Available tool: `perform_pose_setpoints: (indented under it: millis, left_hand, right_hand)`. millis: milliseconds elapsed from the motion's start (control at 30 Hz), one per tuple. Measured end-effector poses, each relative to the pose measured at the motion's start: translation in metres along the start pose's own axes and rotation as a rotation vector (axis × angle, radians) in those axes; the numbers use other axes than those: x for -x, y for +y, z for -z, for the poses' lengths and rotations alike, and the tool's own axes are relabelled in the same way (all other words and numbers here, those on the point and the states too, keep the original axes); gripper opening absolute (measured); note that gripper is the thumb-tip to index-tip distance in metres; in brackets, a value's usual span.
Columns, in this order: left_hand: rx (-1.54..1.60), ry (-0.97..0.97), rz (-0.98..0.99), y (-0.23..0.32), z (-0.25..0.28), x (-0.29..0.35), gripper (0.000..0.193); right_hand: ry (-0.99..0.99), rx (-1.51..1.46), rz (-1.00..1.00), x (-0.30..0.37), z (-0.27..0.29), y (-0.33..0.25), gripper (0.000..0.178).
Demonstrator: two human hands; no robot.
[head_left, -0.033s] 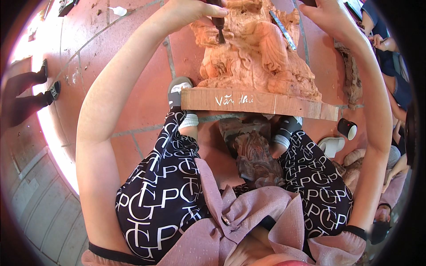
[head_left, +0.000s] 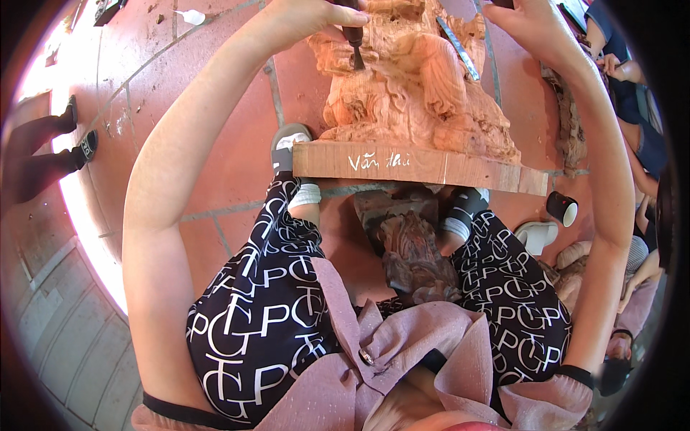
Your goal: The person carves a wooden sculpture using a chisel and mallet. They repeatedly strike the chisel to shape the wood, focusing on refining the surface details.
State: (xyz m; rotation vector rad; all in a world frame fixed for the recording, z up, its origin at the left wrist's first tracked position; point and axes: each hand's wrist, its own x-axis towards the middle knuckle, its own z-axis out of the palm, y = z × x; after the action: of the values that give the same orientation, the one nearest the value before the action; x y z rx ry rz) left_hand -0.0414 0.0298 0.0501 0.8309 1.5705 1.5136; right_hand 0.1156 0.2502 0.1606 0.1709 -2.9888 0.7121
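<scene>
A pale orange wood carving (head_left: 424,86) with deep folds stands before me on a flat wooden base (head_left: 445,164) with white handwriting. My left hand (head_left: 327,16) is closed round the dark upper part of a chisel (head_left: 354,42), whose tip touches the carving's left side. At the top edge, to the right of the carving, is my right hand (head_left: 519,27). Its fingers curl round a dark thing that the frame cuts off, so its kind is hidden. On the carving's upper right lies a narrow flat metal tool (head_left: 458,49).
Between my legs stands a dark carved wooden piece (head_left: 417,255). To the right are a dark cup (head_left: 562,208), a pale slipper (head_left: 536,237) and a rough wood piece (head_left: 568,122). Other people sit along the right edge. A person's legs (head_left: 43,154) show at left; a white bottle (head_left: 191,17) lies beyond.
</scene>
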Motion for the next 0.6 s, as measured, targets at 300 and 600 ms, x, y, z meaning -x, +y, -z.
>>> perform_pose_setpoints:
  millis: [300,600]
  left_hand:
    - [0.057,-0.061,0.000,0.003,-0.004,0.008,0.033]
    - [0.045,0.072,0.008,0.024,0.007,0.017,0.030]
  right_hand:
    - [0.129,-0.021,0.024,0.002,-0.004,0.001,0.075]
    - [0.167,-0.053,0.090,0.007,-0.012,0.009,0.065]
